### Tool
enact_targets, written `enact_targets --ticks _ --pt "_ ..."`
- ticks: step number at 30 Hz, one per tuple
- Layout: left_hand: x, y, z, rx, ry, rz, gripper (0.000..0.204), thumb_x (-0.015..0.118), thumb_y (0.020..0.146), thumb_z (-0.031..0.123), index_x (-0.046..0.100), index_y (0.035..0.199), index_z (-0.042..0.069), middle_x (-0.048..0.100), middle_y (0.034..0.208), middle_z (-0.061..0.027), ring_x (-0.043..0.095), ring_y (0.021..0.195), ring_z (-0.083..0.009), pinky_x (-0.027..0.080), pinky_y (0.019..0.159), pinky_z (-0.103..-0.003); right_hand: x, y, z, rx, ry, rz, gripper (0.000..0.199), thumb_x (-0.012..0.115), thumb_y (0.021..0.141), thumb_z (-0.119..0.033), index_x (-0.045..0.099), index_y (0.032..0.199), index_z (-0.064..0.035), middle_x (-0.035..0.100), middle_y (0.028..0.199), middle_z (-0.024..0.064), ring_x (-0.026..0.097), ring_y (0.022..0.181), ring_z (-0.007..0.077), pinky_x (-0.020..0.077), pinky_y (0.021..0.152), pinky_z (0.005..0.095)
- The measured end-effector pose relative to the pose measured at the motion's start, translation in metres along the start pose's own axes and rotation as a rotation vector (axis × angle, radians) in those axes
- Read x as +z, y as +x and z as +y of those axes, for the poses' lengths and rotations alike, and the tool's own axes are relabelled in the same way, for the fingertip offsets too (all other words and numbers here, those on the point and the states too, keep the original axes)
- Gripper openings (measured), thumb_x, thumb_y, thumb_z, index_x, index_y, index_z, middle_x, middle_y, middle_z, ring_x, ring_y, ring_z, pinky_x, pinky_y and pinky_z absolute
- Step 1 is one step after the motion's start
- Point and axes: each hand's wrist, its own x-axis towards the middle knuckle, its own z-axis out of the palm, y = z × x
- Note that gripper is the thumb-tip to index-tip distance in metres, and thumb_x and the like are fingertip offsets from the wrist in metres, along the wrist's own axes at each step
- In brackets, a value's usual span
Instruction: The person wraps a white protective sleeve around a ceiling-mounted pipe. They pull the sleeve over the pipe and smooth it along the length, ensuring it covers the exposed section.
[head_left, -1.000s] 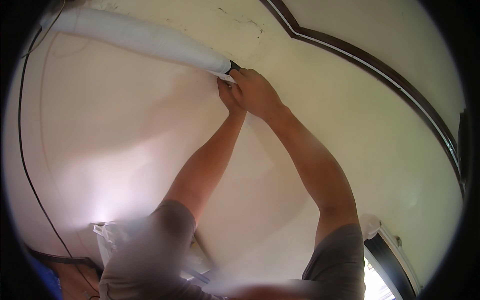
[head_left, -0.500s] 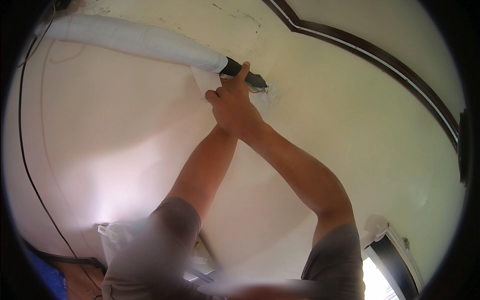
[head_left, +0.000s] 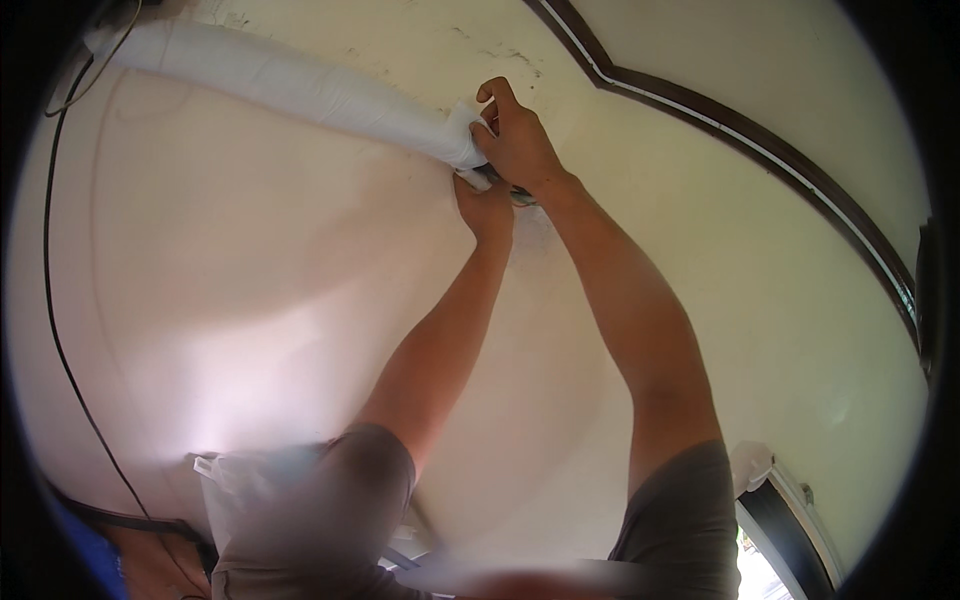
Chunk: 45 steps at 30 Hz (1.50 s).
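Note:
A long pipe [head_left: 290,95] wrapped in white tape runs along the wall from the upper left to the middle. Over its right end, my right hand [head_left: 520,145] pinches a loose flap of the white wrapping tape [head_left: 463,122] between thumb and fingers. Just below, my left hand [head_left: 487,212] closes round the underside of the pipe's end, its fingers mostly hidden. A bit of white strip [head_left: 478,180] shows by its thumb. Dark covering [head_left: 490,172] peeks out between the hands, next to a rough patch of wall.
A dark wooden trim [head_left: 740,115] curves across the upper right. Down the left side hangs a black cable [head_left: 52,300]. A whitish plastic-covered thing [head_left: 235,485] stands at the lower left, and a bright opening with a dark frame [head_left: 790,530] at the lower right.
My right hand has moved up and right and now pinches the white tape at the pipe's top. My left hand has come into view underneath. White tape now covers the formerly bare dark section.

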Motion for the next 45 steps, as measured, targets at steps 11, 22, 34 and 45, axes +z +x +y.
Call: enact_targets --ticks 11,22,34,45 --pt "-0.048 0.027 0.052 0.002 0.016 -0.261 0.056 0.083 0.080 0.000 0.058 0.131 0.000 0.064 0.127 -0.0100 0.061 0.123 -0.0245 0.048 0.106 -0.041 0.032 0.021 0.031 0.185 0.183 -0.031 0.020 0.067 0.096 -0.010 0.079 0.110 -0.0052 0.078 0.101 0.0153 0.074 0.094 0.0226 0.0564 0.084 0.0358" --pt "-0.068 0.067 0.090 -0.159 -0.206 -0.691 0.072 0.084 0.079 -0.004 0.051 0.143 0.002 0.060 0.138 -0.0083 0.053 0.135 -0.0230 0.042 0.114 -0.039 0.019 0.032 0.049 0.321 0.323 -0.206 0.018 0.067 0.099 -0.012 0.079 0.109 -0.0030 0.078 0.098 0.0135 0.072 0.089 0.0224 0.0551 0.087 0.0361" --pt "-0.076 0.077 0.079 0.099 0.262 -0.371 0.067 0.059 0.076 -0.016 0.050 0.141 -0.006 0.061 0.140 -0.0174 0.058 0.130 -0.0273 0.045 0.110 -0.034 0.047 0.044 0.065 0.040 0.146 -0.053 0.017 0.072 0.089 -0.002 0.082 0.101 -0.0101 0.076 0.089 0.0102 0.072 0.084 0.0221 0.0561 0.080 0.0355" --pt "-0.083 0.090 0.086 0.021 0.263 -0.502 0.044 0.063 0.086 -0.010 0.061 0.130 -0.002 0.070 0.127 -0.0157 0.068 0.120 -0.0282 0.051 0.103 -0.035 0.027 0.039 0.048 0.333 0.059 -0.310 0.046 0.057 0.108 -0.042 0.079 0.119 -0.0026 0.080 0.105 0.0151 0.073 0.094 0.0239 0.0543 0.090 0.0370"
